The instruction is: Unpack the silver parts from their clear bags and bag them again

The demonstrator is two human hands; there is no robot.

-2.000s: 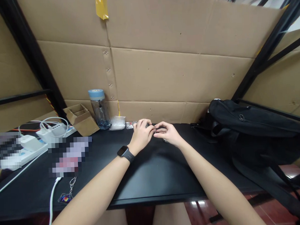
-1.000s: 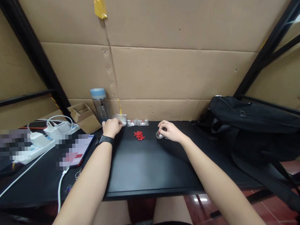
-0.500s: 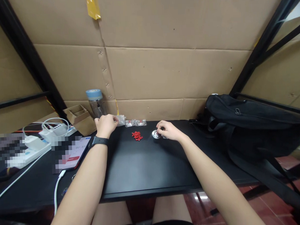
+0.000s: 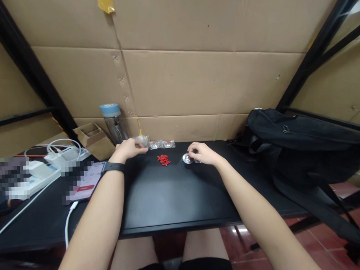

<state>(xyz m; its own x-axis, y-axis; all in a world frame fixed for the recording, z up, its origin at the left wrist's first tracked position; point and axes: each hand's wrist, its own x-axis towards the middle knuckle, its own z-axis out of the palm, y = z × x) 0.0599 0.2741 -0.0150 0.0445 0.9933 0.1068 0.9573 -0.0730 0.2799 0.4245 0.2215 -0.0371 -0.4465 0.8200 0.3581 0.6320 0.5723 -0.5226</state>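
My left hand [image 4: 127, 149], with a dark watch on its wrist, rests at the back of the black table [image 4: 170, 194], fingers curled and touching a small clear plastic bag [image 4: 141, 140]. Two more small clear packets [image 4: 162, 144] with round metal parts lie just to the right of the bag. A little pile of small red pieces [image 4: 163, 159] sits between my hands. My right hand [image 4: 202, 153] is curled on the table, its fingertips pinched on a small round silver disc [image 4: 186, 158].
A blue-lidded clear bottle [image 4: 113, 122] and an open cardboard box [image 4: 94, 140] stand at the back left. A phone [image 4: 87, 181], chargers and white cables [image 4: 61, 153] lie on the left. A black backpack [image 4: 304, 146] fills the right. Cardboard walls [image 4: 195, 79] close the back.
My hands, joined two seconds ago at the middle, have parted: the left went to the clear bag at the back left, the right set a silver disc down. The red pieces now show.
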